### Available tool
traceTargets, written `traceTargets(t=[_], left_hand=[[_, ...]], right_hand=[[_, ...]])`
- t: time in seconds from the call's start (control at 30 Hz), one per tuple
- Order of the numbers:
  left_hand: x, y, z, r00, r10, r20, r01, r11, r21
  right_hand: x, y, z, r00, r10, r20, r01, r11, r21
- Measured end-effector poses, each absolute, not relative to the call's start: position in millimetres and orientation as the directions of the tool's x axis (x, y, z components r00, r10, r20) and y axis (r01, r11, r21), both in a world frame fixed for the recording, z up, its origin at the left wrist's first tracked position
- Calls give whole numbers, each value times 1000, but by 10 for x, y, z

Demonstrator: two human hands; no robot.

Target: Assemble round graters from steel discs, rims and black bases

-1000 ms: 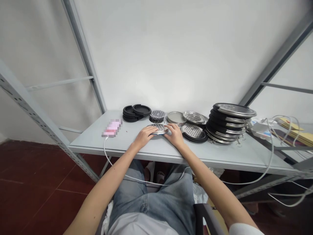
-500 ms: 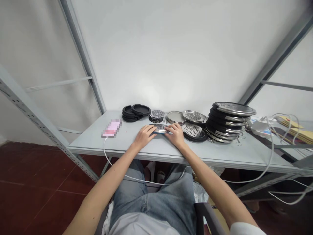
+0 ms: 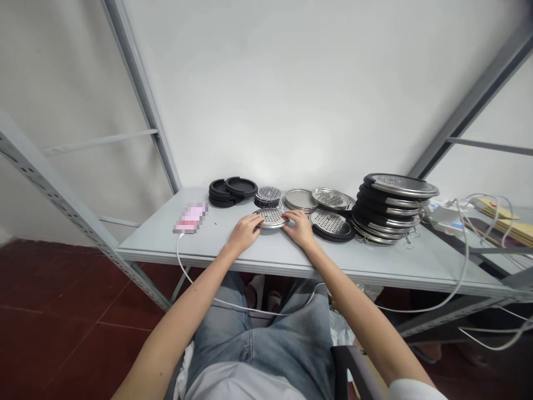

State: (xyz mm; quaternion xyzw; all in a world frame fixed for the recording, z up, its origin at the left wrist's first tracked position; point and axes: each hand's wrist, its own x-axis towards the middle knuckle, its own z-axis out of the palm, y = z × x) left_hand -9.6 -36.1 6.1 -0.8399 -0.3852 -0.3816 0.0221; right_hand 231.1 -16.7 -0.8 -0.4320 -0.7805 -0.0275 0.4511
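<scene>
Pale grey worktop here, holey steel disc near its front, my left hand and right hand half-curled, gripping opposite rims. Matte black rings sit behind, chunky black-and-silver stack off right, white wall beyond.

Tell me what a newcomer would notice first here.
Probably the tall stack of black and silver discs towards the table's right end. Next, the perforated metal disc between the left hand and right hand, then the pixelated pink patch at the left.
</scene>
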Motion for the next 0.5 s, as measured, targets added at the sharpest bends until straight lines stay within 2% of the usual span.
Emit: traceTargets(t=[0.17,0.3,0.5], left_hand=[[-85,-376,78,426,595,681,636,-733,242],[-93,-372,90,464,605,647,570,-763,305],[-118,-350,94,482,620,620,493,-776,393]], right_hand=[[2280,-239,33,-242,584,775,683,670,-291],[2252,-298,65,-279,535,798,667,706,-240],[2296,-233,20,-221,593,774,665,672,-325]])
